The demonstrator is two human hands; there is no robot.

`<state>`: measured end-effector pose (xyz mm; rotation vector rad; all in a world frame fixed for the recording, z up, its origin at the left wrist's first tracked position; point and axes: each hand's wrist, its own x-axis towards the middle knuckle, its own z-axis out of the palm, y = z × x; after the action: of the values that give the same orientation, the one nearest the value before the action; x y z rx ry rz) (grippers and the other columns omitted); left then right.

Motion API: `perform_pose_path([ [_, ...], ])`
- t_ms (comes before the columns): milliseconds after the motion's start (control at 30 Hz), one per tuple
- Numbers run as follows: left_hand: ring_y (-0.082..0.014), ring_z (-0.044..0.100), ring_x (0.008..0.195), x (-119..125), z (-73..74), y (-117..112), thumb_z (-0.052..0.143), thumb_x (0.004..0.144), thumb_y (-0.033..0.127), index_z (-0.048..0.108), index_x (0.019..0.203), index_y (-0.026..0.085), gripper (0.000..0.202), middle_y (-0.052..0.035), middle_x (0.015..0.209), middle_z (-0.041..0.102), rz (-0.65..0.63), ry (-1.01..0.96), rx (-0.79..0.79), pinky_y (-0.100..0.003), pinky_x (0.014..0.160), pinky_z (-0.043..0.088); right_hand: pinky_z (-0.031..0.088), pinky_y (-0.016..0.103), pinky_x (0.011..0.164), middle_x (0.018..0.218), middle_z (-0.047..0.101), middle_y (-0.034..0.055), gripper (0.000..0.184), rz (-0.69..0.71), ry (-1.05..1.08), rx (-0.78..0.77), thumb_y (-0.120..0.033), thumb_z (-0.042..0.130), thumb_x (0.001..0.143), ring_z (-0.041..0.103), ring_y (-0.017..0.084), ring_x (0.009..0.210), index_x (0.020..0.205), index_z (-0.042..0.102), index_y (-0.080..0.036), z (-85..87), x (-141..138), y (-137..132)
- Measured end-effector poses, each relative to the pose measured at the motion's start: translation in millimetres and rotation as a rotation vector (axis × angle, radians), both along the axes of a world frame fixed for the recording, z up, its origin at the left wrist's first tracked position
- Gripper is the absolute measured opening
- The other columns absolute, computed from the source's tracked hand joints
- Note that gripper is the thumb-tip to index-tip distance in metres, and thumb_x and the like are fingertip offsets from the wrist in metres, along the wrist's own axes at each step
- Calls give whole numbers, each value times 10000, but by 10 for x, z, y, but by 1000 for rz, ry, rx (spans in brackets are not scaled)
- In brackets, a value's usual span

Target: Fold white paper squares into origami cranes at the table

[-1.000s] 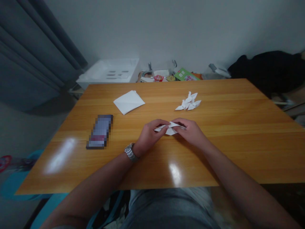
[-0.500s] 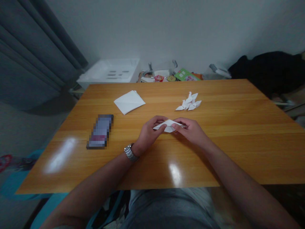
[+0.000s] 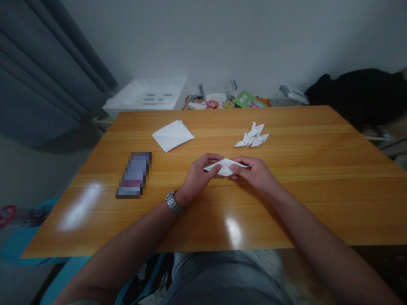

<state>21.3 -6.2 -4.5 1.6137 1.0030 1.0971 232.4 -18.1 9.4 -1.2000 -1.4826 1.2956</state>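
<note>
Pinching a white, diamond-like folded paper [image 3: 226, 167], the left hand [image 3: 200, 173] and right hand [image 3: 257, 173] are partly hiding its sides.

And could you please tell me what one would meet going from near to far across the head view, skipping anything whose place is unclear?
Watch → folded paper → paper birds → green item → wall.

Both forearms [image 3: 133, 240] angled inward, fingers [image 3: 239, 170] bent in a pinch
</note>
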Motion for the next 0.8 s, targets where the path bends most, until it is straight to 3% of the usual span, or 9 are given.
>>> perform_pose_path([
  [200,-176,724,959,-7,18,-20,709,903,345,694,1056,159,241,-73,1054,758,4,60,44,-284,882,590,550,315,722,888,761,53,311,3,-113,118,-472,699,887,688,191,750,994,767,-188,-42,33,12],
  [367,-163,714,878,-35,53,-32,695,922,321,706,994,172,166,-50,966,753,39,173,194,-272,830,586,537,346,828,975,762,56,250,-23,-190,313,-405,723,882,697,218,885,1034,737,-208,-28,22,-2],
  [633,-173,685,1008,-72,43,11,687,925,192,696,989,193,65,-57,1046,727,-9,175,469,-320,919,549,505,379,910,1059,733,59,152,-12,-268,547,-236,737,863,678,230,1003,1000,673,-231,-11,61,21],
  [800,-176,670,1030,-74,44,16,678,927,175,696,982,194,61,-66,1080,714,-18,165,500,-337,935,536,502,383,921,1069,730,60,150,10,-283,600,-214,721,873,671,229,1017,1016,677,-230,-20,76,35],
])
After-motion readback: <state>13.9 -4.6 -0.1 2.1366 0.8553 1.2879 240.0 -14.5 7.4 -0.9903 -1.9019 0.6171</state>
